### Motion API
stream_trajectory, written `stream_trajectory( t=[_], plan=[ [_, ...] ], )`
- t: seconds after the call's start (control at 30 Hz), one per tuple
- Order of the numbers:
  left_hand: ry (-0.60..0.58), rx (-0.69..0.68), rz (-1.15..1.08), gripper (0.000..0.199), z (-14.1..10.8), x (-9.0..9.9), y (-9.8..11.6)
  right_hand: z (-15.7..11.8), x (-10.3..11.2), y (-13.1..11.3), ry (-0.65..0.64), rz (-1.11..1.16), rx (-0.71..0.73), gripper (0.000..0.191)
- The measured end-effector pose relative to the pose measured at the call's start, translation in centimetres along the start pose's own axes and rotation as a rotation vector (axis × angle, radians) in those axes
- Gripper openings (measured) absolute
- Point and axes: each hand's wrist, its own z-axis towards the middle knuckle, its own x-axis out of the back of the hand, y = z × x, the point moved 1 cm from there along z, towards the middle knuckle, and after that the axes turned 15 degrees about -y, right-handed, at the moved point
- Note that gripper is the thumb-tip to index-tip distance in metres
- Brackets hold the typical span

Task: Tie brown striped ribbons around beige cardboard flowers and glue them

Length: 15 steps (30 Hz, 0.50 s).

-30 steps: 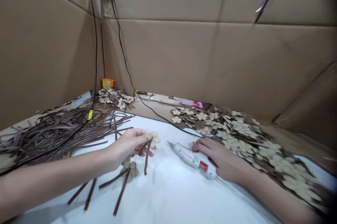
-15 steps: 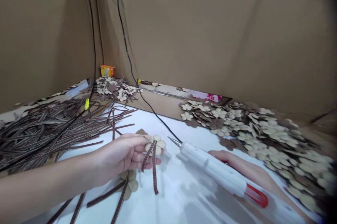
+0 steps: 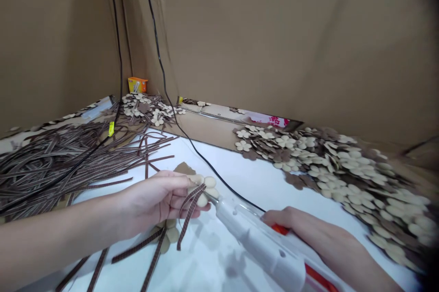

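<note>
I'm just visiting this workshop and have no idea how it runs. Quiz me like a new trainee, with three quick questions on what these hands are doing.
1. What white tool is the right hand holding?
2. True or false: the left hand is holding a pale flower cut-out with brown checked ribbon against it.
3. Which lies to the left of the hands: A) the heap of loose ribbon strips, or B) the spread of flower cut-outs?

Key:
1. A hot glue gun
2. True
3. A
</note>
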Motion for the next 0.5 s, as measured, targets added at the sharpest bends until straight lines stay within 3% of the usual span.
stream_trajectory(
  t=[0.37,0.5],
  plan=[
    [-0.025,-0.007,0.004,0.01,-0.1,0.1,-0.1,-0.6,1.1,1.0,-0.125,-0.069,0.062,0.022],
    [-0.014,0.007,0.006,0.011,0.0,0.0,-0.1,-0.7,1.3,1.1,-0.084,-0.048,0.04,0.024]
  ],
)
